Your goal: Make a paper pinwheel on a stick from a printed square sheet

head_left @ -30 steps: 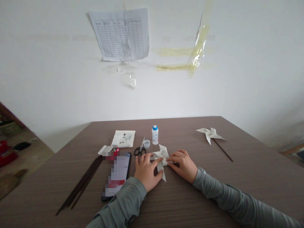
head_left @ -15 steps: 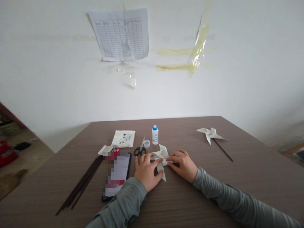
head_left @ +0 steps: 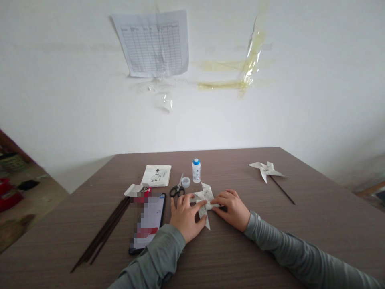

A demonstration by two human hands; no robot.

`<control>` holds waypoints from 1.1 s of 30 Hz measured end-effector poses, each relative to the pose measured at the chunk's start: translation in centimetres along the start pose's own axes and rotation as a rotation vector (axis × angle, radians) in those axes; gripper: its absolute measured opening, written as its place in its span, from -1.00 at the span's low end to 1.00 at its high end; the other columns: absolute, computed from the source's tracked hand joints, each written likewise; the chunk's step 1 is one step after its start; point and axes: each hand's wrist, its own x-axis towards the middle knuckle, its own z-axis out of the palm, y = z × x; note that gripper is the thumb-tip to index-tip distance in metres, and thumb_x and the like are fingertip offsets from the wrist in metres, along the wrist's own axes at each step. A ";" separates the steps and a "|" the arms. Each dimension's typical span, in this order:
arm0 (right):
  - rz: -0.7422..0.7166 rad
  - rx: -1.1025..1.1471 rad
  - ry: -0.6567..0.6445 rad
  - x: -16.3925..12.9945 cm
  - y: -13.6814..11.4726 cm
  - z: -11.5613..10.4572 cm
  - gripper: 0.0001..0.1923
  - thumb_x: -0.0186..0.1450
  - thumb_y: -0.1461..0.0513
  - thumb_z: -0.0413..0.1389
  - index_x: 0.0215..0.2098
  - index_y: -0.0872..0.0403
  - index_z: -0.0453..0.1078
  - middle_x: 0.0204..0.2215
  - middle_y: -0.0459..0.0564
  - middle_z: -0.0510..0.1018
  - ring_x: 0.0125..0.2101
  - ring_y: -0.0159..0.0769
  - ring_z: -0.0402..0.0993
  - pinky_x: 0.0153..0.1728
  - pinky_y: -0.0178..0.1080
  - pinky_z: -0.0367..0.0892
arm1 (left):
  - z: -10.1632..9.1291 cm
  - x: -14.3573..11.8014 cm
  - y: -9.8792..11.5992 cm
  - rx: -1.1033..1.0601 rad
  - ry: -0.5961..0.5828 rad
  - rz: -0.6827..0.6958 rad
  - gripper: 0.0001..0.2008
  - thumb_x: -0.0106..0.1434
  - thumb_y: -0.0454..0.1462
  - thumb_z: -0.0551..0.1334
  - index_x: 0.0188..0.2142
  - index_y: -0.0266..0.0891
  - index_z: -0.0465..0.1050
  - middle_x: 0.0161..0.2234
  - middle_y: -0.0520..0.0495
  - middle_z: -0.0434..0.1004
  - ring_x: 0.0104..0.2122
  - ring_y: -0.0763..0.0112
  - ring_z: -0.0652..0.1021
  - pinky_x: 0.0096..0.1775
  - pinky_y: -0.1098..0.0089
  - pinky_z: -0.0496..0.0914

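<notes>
A folded paper pinwheel [head_left: 207, 191] with printed text lies flat on the table between my two hands. My left hand [head_left: 186, 218] holds it from the left, with the index finger on its centre and the thumb by the lower blade. From the right, the bent fingers of my right hand [head_left: 234, 209] pinch the right blade close to the centre. My fingers cover part of the blades. Just beyond my left hand lie black-handled scissors [head_left: 177, 191], beside a small clear ring-shaped item [head_left: 185, 182]. A white bottle with a blue cap [head_left: 196, 172] stands behind the pinwheel.
Another paper pinwheel [head_left: 266, 170] on a dark stick [head_left: 282, 190] lies at the right. To the left are a phone [head_left: 150, 220], a bundle of dark sticks [head_left: 105, 230], a small open red-and-white box [head_left: 146, 190] and a stack of paper squares [head_left: 157, 176]. A wall borders the table's back edge.
</notes>
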 end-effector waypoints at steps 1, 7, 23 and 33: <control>-0.003 0.001 0.004 0.0 0.0 0.0 -0.82 0.58 0.24 0.50 0.06 -0.18 0.93 -0.14 0.02 0.93 -0.15 0.06 0.92 0.45 0.32 0.67 | 0.0 0.0 0.0 0.003 0.000 -0.003 -0.41 0.60 -0.13 0.53 0.56 0.30 0.80 0.59 -0.26 0.67 0.63 -0.46 0.54 0.71 -0.78 0.19; -0.021 0.006 0.019 -0.1 0.1 0.0 -0.80 0.59 0.27 0.48 0.06 -0.16 0.93 -0.15 0.02 0.93 -0.16 0.02 0.91 0.43 0.28 0.67 | 0.3 0.3 -0.1 0.012 0.001 -0.008 -0.38 0.57 -0.11 0.55 0.57 0.30 0.79 0.58 -0.28 0.69 0.64 -0.47 0.55 0.72 -0.78 0.19; -0.060 0.001 0.053 -0.2 0.1 -0.1 -0.81 0.62 0.23 0.43 0.06 -0.15 0.93 -0.14 0.04 0.95 -0.20 -0.02 0.91 0.37 0.16 0.74 | -0.6 0.2 0.4 0.024 -0.010 -0.022 -0.40 0.56 -0.13 0.57 0.53 0.31 0.82 0.56 -0.25 0.69 0.62 -0.46 0.56 0.72 -0.77 0.20; -0.042 0.030 0.047 -0.1 0.6 0.3 -0.79 0.57 0.18 0.46 0.11 -0.18 0.92 -0.17 0.05 0.94 -0.17 0.09 0.91 0.36 0.25 0.74 | -0.4 0.5 0.1 0.023 -0.024 -0.018 -0.40 0.57 -0.10 0.58 0.55 0.34 0.81 0.58 -0.25 0.68 0.62 -0.47 0.55 0.72 -0.79 0.17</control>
